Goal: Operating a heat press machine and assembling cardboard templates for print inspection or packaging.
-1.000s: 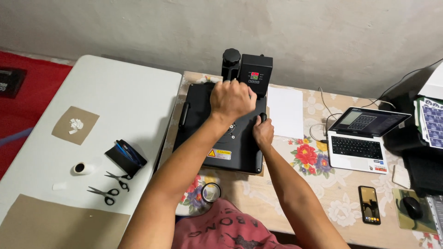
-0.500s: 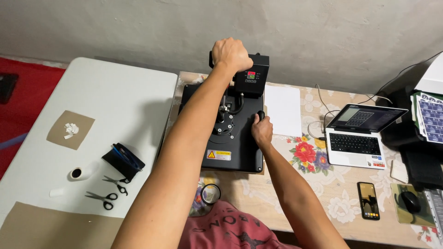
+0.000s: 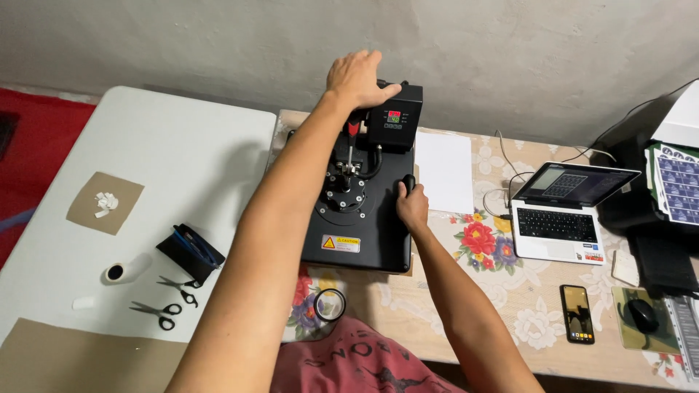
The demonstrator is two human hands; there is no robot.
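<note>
A black heat press [image 3: 360, 233] stands on the flower-patterned table [image 3: 502, 291], closed flat, with a yellow warning label on its front. My left hand [image 3: 354, 78] is stretched far forward, wrapped over the press's handle at the back, beside the control box [image 3: 394, 116] with its lit display. The handle itself is mostly hidden under my fingers. My right hand [image 3: 413, 207] rests on the right edge of the upper plate, gripping a small black knob or rim there.
A white sheet [image 3: 444, 171], an open laptop [image 3: 557, 211], a phone [image 3: 577, 313], a mouse [image 3: 642, 314] and a black printer [image 3: 655, 167] lie right of the press. On the white table [image 3: 182, 145]: two scissors [image 3: 156, 313], a dark pouch [image 3: 191, 251], tape [image 3: 116, 272], brown paper [image 3: 104, 202].
My left hand has swung the handle from above the plate up and away to the back of the press. My right hand has stayed on the plate's right edge.
</note>
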